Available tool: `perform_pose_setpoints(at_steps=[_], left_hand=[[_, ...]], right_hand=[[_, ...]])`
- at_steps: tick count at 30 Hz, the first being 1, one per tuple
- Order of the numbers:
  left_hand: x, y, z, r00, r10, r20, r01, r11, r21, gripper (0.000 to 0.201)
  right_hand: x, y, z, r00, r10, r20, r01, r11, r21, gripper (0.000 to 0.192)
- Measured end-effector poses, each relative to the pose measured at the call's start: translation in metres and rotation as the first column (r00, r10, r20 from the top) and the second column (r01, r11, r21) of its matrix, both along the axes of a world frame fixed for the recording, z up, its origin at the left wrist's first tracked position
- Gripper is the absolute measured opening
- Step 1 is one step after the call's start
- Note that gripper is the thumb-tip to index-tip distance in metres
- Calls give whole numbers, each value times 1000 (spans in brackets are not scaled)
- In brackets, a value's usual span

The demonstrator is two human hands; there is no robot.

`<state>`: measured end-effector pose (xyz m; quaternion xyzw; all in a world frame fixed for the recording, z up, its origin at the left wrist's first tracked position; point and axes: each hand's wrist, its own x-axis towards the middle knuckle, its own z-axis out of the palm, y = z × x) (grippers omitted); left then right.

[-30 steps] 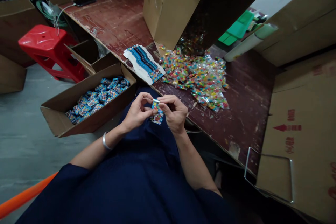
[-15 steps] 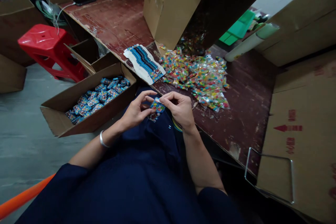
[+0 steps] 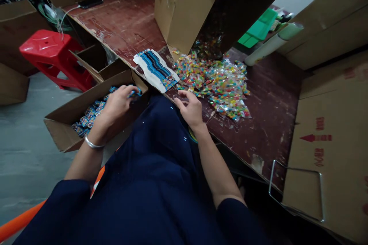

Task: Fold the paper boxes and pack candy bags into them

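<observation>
My left hand (image 3: 117,103) reaches over the long cardboard box (image 3: 57,134). Its fingers are curled round a small blue candy box (image 3: 135,92), partly hidden by them. Beneath the hand lie several more small blue printed boxes (image 3: 89,116). My right hand (image 3: 191,110) hovers at the table's front edge, holding nothing, thumb and fingers apart. Just beyond it are a fanned stack of flat blue printed cartons (image 3: 156,67) and a heap of clear bags of colourful candy (image 3: 221,84).
A large tilted carton (image 3: 181,11) opens onto the candy heap on the dark red table (image 3: 258,103). Behind are a green tray (image 3: 258,28) and a pale roll (image 3: 270,48). A red stool (image 3: 48,44) stands left; a big cardboard box (image 3: 330,122) is at right.
My left hand has moved left from my lap to the cardboard box, taking the small blue box along. My right hand has let go of it and opened, rising slightly.
</observation>
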<state>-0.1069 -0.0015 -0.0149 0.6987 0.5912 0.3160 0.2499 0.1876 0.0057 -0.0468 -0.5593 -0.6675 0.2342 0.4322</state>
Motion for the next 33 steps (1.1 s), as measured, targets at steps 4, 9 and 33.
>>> perform_pose_setpoints(at_steps=[4, 9, 33], left_hand=[[-26, 9, -2, 959, 98, -265, -112, 993, -39, 52], [4, 4, -16, 988, -91, -123, 81, 993, -87, 48], [51, -3, -48, 718, 34, 695, 329, 864, -381, 40]], right_hand=[[-23, 47, -24, 948, -25, 317, -5, 996, 93, 32], [-48, 73, -28, 873, -10, 487, -14, 999, 45, 29], [-24, 44, -26, 880, -71, 469, -29, 979, 202, 28]])
